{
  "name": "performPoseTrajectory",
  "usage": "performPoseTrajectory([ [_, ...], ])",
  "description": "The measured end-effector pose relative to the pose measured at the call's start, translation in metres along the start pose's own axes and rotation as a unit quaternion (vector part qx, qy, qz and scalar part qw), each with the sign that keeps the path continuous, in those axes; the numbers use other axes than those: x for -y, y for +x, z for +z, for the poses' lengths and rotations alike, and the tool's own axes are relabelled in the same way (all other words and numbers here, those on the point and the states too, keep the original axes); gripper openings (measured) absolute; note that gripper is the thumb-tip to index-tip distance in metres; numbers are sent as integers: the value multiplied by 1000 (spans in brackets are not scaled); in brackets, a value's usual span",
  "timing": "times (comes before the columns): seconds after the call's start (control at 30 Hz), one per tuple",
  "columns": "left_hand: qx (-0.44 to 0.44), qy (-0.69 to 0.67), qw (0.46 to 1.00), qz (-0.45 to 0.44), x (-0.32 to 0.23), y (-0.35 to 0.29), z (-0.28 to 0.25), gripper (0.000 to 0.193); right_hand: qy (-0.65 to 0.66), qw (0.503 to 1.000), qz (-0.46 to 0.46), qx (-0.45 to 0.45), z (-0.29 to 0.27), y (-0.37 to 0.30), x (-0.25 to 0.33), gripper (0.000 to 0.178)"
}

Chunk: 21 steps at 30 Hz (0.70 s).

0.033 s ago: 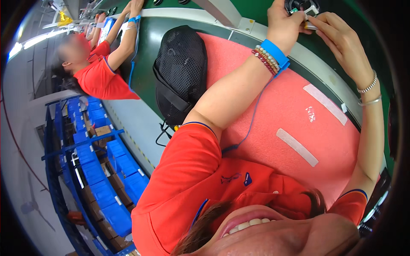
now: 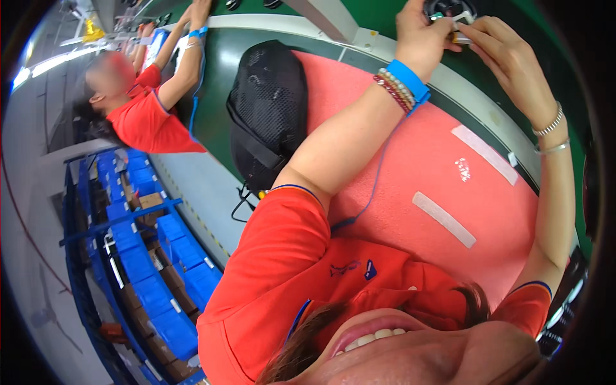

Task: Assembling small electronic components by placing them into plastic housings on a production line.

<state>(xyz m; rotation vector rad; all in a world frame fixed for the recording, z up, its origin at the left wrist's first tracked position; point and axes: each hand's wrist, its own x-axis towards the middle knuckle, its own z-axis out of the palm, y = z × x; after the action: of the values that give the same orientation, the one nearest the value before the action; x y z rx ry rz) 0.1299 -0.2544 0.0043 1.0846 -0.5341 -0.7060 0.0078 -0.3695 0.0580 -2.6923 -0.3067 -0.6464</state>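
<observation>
At the upper right, beyond the pink mat, my two hands meet over a small white and green part (image 2: 463, 17). My left hand (image 2: 420, 38) is closed, its thumb and fingers pressed on that part. From the other side the fingertips of my right hand (image 2: 507, 54) pinch at it. A short piece with a silver and orange-brown look (image 2: 461, 38) shows between the fingers; its kind is too small to tell. Just behind lies a round black part (image 2: 478, 8), cut by the frame edge, and whether it joins the white part is unclear.
A pink mat (image 2: 385, 212) with pale tape strips covers the near bench. A black mesh bag (image 2: 269, 96) lies to its left. A blue wrist strap (image 2: 409, 77) trails a cord across the mat. A metal post (image 2: 330, 19) rises behind. Left: a co-worker (image 2: 151, 119) and blue bins (image 2: 173, 327).
The whole view has shifted very slightly to the left. Both hands stay together on the small part.
</observation>
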Motion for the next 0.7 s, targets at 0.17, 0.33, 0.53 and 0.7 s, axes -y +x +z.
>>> performPoseTrajectory([
  [0.17, 27, 36, 999, 2, 4, 5, 3, 53, -178, 984, -12, 0, -26, 0, 32, 14],
  [0.33, 102, 62, 993, -22, -5, 0, 3, 50, -100, 986, 65, -119, -10, -26, 43, 15],
  [0.53, 180, 25, 980, -84, -4, -3, 15, 48, -116, 961, 113, -224, 2, -52, 47, 23],
  [0.7, 214, 4, 970, -116, -4, -1, 11, 47, -137, 950, 128, -251, 9, -53, 43, 27],
])
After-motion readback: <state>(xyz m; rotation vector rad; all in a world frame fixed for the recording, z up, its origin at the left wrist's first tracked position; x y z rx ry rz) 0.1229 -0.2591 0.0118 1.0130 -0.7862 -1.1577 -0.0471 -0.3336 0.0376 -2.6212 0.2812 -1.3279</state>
